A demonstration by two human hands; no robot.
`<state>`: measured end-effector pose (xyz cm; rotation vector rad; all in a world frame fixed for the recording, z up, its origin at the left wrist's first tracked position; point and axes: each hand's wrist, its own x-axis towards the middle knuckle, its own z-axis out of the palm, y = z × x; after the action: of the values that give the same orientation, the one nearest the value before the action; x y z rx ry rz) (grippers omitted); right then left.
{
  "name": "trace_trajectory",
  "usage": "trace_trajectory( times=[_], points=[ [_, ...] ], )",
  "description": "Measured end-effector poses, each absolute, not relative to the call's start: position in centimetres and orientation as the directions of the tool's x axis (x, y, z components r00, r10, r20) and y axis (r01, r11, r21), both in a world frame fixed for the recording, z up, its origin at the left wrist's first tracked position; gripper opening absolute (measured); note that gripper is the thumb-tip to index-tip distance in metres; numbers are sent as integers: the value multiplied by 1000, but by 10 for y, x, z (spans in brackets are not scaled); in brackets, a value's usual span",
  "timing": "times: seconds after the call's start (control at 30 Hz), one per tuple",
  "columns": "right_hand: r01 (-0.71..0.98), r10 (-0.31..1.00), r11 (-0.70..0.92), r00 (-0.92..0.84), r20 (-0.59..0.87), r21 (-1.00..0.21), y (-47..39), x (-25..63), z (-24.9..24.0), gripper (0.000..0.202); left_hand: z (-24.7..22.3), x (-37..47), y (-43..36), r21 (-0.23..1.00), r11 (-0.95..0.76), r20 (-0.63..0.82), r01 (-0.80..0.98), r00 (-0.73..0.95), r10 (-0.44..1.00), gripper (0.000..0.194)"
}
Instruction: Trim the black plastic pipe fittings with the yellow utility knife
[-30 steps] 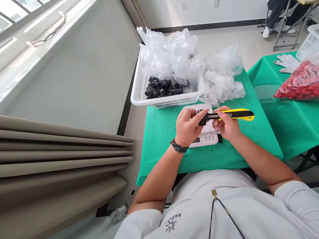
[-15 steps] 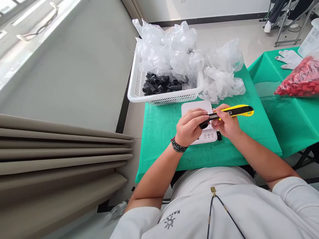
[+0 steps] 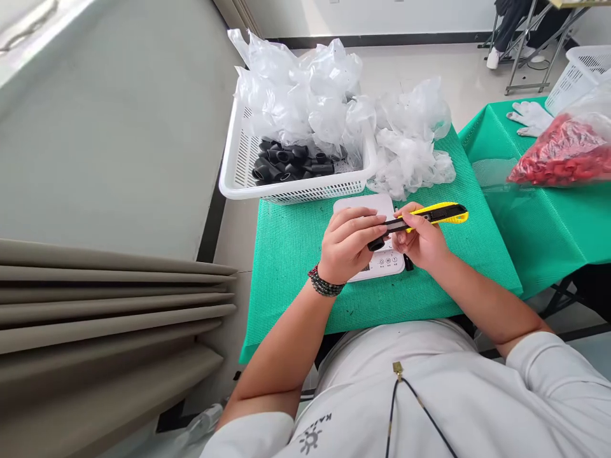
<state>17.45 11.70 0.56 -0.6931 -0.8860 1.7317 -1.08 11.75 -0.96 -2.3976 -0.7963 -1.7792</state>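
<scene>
My left hand (image 3: 347,245) is closed round a black rubber part (image 3: 377,244), whose round end pokes out below the fingertips. In my right hand (image 3: 421,240) is a yellow and black utility knife (image 3: 442,214), its blade end pointing left and meeting the black part at my left fingertips. The exact contact is hidden by the fingers. Both hands are over a white scale (image 3: 382,270) with small buttons. A small black piece (image 3: 408,263) lies at the scale's right edge.
Behind the scale, a white basket (image 3: 305,192) holds black parts (image 3: 291,162) and stuffed clear bags (image 3: 296,89). More crumpled bags (image 3: 413,162) lie to its right. A second green table (image 3: 539,222) bears a glove (image 3: 531,117) and a bag of red parts (image 3: 563,152).
The whole view has shifted, so the table and hands appear farther left. Both hands keep nearly the same pose, with the knife and the black part still held.
</scene>
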Motion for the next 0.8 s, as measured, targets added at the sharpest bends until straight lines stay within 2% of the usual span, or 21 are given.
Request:
trace_trajectory(
  times=[0.27,0.4,0.57,0.8],
  points=[
    [-540,968,-95,-246,49,-836,114,175,14,38,-8,-7,116,356,-869,896,344,139,422,16],
    [-553,969,-90,-241,55,-828,114,173,14,37,-9,-6,116,356,-871,902,338,119,414,16],
    [-485,971,-84,-237,38,-870,116,174,13,45,-9,-6,117,397,-860,884,320,119,452,15],
    [-492,968,-82,-247,48,-867,116,174,11,46,-7,-4,117,411,-882,894,232,86,440,24]
  ],
)
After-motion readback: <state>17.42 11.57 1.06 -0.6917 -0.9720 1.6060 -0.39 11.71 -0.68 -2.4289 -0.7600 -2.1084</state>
